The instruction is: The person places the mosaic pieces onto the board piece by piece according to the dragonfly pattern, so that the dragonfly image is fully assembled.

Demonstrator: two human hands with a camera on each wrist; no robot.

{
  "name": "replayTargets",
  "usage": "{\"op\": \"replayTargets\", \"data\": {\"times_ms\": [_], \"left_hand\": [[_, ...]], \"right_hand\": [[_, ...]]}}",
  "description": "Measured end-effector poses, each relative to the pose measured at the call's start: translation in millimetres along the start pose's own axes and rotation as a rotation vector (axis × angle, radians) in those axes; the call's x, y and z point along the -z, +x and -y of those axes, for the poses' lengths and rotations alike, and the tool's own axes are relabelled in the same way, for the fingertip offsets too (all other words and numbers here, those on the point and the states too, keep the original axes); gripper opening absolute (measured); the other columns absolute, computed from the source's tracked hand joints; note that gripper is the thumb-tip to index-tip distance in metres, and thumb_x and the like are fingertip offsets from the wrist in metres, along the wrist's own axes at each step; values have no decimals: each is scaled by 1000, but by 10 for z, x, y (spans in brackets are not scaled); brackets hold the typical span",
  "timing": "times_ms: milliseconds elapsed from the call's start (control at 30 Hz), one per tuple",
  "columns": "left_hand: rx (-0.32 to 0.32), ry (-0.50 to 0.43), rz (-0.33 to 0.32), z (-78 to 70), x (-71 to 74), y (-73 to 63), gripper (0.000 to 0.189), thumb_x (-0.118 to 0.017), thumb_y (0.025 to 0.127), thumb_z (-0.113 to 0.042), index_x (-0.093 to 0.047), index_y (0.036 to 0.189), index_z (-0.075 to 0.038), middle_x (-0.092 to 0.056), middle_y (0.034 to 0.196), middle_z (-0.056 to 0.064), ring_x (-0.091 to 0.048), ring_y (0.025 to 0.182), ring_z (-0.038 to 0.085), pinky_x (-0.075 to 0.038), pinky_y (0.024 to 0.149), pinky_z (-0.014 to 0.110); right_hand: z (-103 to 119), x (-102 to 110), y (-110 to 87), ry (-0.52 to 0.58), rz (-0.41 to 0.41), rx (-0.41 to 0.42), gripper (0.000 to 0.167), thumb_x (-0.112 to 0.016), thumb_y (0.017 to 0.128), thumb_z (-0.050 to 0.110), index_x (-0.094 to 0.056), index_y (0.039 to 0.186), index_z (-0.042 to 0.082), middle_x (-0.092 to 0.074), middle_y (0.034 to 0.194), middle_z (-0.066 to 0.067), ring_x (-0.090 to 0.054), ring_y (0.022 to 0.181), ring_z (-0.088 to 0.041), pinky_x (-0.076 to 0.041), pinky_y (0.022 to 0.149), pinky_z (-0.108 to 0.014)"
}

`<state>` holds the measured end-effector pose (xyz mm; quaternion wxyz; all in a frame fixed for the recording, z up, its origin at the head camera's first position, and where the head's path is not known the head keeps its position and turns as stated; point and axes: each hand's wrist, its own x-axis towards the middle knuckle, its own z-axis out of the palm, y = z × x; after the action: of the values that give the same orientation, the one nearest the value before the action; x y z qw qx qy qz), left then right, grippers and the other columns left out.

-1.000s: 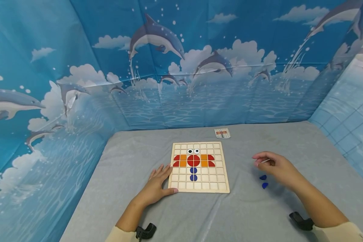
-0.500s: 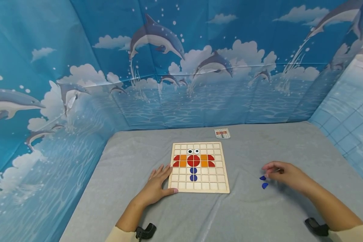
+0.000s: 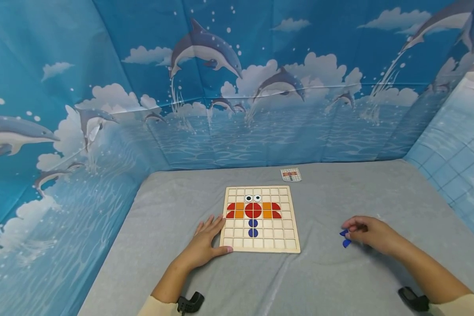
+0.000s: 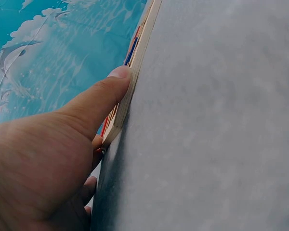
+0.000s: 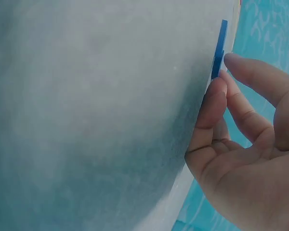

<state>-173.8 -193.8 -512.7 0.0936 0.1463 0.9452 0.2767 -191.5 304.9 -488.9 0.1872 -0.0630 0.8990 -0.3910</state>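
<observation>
A square wooden grid board (image 3: 274,243) bears a figure of red, orange and blue pieces with two round eyes on top. My left hand (image 3: 205,241) rests at its near left corner, fingers spread along the left edge and thumb (image 4: 116,79) against the near edge. Off to the right, my right hand (image 3: 373,235) pinches a small blue rounded piece (image 3: 343,232) between thumb and fingertips, low over the cloth. A second blue rounded piece (image 3: 346,243) lies just nearer. From the right wrist, the blue pieces (image 5: 222,38) appear edge-on and overlapping.
A small picture card (image 3: 291,174) with a similar figure lies behind the board. Grey cloth (image 3: 174,197) covers the table. A blue dolphin-print curtain (image 3: 237,131) hangs along the back and sides.
My right hand has come down and nearer, from above and behind the blue pieces to the farther one, its fingertips closing at it. The left hand and the board have stayed put.
</observation>
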Motion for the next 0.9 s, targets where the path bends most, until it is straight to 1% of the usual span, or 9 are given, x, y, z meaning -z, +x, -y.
{"op": "replayTargets", "data": {"times_ms": [167,267,400,567,667,767,900], "left_hand": [[-1,1,1,-1,7,-4,94,-76,85,-55,-32,160,-18,-27,168,-1,-11,160,30,-5,128,57],[0,1,2,0,10,-5,95,-76,85,-55,-32,160,-18,-27,168,-1,-11,160,30,-5,128,57],[-5,2,4,5,9,0,94,-76,85,-55,-32,160,-18,-27,168,-1,-11,160,30,-5,128,58],[-12,10,4,6,4,1,94,-75,85,-55,-32,160,-18,-27,168,-1,-12,159,30,-6,128,58],[-14,10,1,3,3,0,94,-75,85,-55,-32,160,-18,-28,168,-1,-12,159,31,-6,128,58],[-13,9,0,2,3,0,94,-76,85,-55,-33,160,-18,-28,168,-1,-12,159,31,-6,128,59],[-11,6,1,0,3,3,94,-76,85,-55,-32,160,-18,-27,168,-2,-12,159,30,-6,128,58]], "right_hand": [[22,-27,11,-60,-13,43,21,-69,95,19,-67,110,4,-61,94,-5,-53,81,-11,-48,65,-22],[28,-40,13,-80,-26,58,17,-70,94,17,-67,105,5,-60,92,-4,-52,80,-10,-46,65,-22],[31,-42,8,-86,-38,53,17,-71,94,21,-68,102,6,-60,91,-4,-52,79,-10,-45,65,-22],[73,-25,-9,-93,-72,15,24,-70,95,28,-67,105,6,-67,93,-3,-56,79,-12,-47,64,-24],[119,-22,-20,-46,-99,3,28,-70,95,30,-67,108,6,-70,94,-3,-60,78,-11,-51,64,-24],[166,-36,-31,43,-110,47,30,-69,97,28,-65,111,3,-72,94,-7,-64,76,-11,-55,65,-26],[237,-75,-27,142,-122,103,30,-70,97,25,-64,113,1,-73,92,-8,-65,72,-12,-56,65,-27]]}}
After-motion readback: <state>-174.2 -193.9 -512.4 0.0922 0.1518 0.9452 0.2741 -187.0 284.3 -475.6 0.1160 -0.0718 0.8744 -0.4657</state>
